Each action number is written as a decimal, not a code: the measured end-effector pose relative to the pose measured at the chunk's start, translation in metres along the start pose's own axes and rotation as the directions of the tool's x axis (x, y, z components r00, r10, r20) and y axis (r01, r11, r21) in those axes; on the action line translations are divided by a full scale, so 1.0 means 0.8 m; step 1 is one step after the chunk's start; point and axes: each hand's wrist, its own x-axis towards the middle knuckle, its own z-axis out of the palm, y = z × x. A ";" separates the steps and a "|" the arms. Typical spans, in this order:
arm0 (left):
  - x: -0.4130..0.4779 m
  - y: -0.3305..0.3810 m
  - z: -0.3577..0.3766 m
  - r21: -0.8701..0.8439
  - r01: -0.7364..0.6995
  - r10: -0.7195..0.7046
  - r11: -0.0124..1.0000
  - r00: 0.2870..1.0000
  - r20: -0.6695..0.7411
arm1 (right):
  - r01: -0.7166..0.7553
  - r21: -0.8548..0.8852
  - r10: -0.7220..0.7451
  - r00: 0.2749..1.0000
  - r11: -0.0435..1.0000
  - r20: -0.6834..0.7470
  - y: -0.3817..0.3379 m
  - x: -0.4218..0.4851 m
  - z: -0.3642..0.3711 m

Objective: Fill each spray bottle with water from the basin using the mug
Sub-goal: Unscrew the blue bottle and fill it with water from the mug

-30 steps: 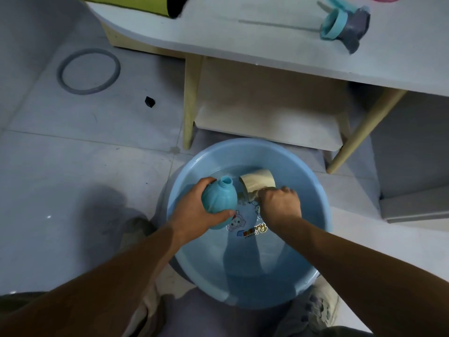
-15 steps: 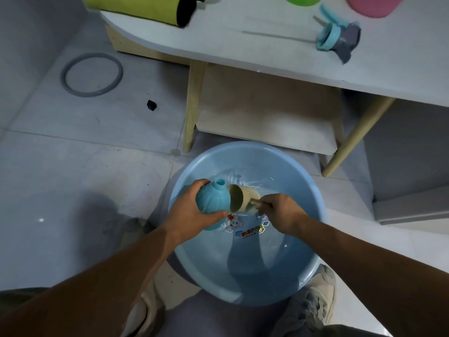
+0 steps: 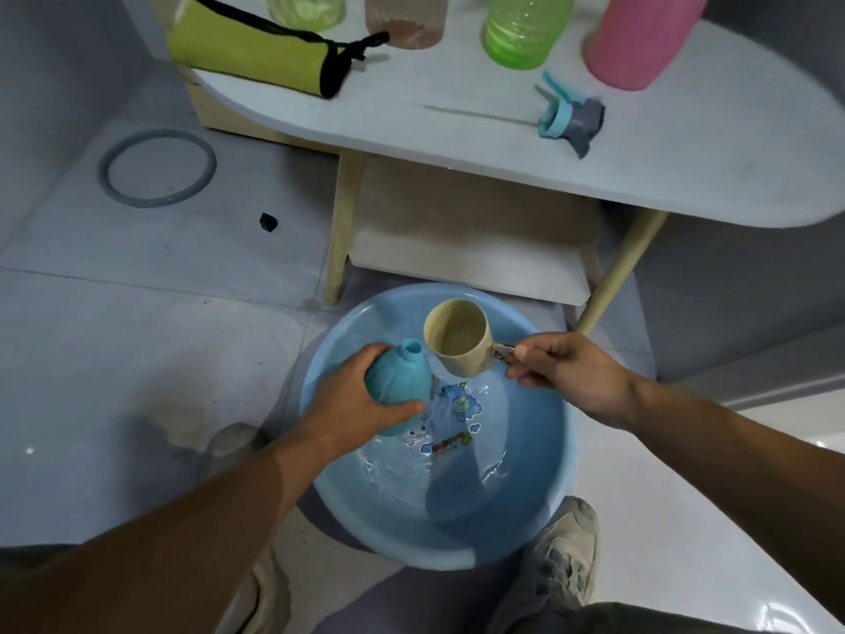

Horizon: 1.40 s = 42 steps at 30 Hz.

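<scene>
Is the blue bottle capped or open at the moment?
Open. The blue bottle in the left hand shows a bare neck with nothing on it; a spray head lies on the table.

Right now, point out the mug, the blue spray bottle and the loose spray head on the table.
mug [image 3: 458, 359], head view, on its beige outer wall.
blue spray bottle [image 3: 397, 382], head view, on its body below the open neck.
spray head [image 3: 585, 121], head view, on its grey body.
</scene>
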 end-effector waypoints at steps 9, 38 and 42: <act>0.001 0.033 0.012 -0.047 -0.054 0.055 0.997 0.998 0.025 | 0.169 -0.180 -0.178 0.983 0.969 -0.036 -0.072 -0.061 -0.024; 0.006 0.051 0.018 -0.099 -0.075 0.078 0.992 0.997 0.027 | 0.291 -0.573 -0.416 0.904 0.767 -0.098 -0.107 -0.091 -0.022; 0.006 0.048 0.016 -0.099 -0.073 0.075 0.992 0.997 0.026 | 0.301 -0.578 -0.425 0.901 0.759 -0.090 -0.107 -0.089 -0.023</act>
